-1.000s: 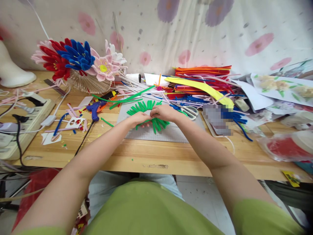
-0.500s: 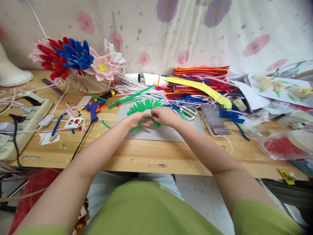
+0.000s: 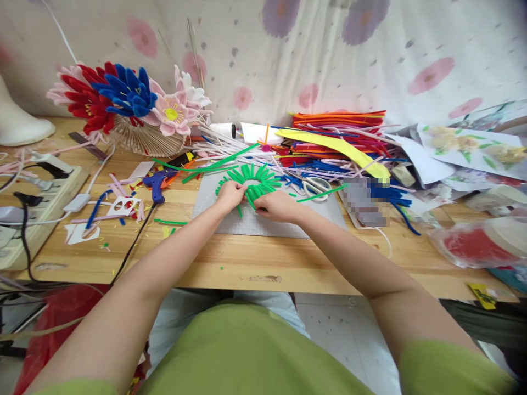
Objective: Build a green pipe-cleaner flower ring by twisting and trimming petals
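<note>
A ring of looped green pipe cleaners [image 3: 257, 173] lies over a grey cutting mat [image 3: 263, 226], its loops fanning outward around an open middle. At its lower left edge, my left hand [image 3: 231, 196] is closed, thumb and fingers pinching the green stems. My right hand [image 3: 279, 207] is closed on the ring's lower right edge, knuckles up, with its fingertips partly hidden. Loose green lengths stick out on both sides of the hands. To the right, white-handled scissors [image 3: 317, 187] rest on the mat.
A blue glue gun [image 3: 157, 182] and its cord lie left, near scraps and a power strip [image 3: 61, 211]. Behind stand fuzzy flowers [image 3: 130, 92] and piles of coloured pipe cleaners [image 3: 337, 122]. A blurred grey object [image 3: 364, 203] and plastic-wrapped items [image 3: 481, 241] are right.
My hands have shifted on the green ring, the right one lower and nearer me. More of the ring shows, and the long green stem now points out to the right.
</note>
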Motion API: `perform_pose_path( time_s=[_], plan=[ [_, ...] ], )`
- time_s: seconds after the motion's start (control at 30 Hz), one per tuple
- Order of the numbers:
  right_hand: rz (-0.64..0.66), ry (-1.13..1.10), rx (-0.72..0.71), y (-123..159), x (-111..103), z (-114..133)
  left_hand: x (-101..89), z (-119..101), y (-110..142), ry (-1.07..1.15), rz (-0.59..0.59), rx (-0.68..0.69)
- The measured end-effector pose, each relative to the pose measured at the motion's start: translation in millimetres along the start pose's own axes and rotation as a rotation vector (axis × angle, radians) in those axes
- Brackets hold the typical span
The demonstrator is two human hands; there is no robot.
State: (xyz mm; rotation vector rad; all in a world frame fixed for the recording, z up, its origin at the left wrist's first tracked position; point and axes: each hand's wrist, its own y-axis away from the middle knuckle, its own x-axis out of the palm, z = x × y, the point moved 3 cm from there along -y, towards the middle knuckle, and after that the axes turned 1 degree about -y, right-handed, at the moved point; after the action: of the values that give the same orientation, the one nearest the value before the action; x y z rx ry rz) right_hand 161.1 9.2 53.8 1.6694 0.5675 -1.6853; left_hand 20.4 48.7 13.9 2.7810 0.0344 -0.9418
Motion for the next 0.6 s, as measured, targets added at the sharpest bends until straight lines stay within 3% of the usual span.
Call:
perform_pose_path(
  time_s=[0.13,0.27,0.43,0.47,0.6],
  plan=[
    [0.013,0.039,-0.007,3,7,4,-4.6,-4,5,-0.245,-0.100,0.092],
    [-0.001,0.039,-0.032,4,9,3,-7.0,-5,5,-0.217,0.034,0.091],
    [-0.012,0.028,0.038,0,11,-5,-26.4,-21,27,-0.300,-0.258,0.496],
    [-0.012,0.017,0.055,0,12,-7,-26.3,-20,34,-0.318,-0.245,0.548],
    [0.001,-0.067,0.045,-1,9,-5,-10.0,-4,58,-0.458,0.023,0.661]
  ],
)
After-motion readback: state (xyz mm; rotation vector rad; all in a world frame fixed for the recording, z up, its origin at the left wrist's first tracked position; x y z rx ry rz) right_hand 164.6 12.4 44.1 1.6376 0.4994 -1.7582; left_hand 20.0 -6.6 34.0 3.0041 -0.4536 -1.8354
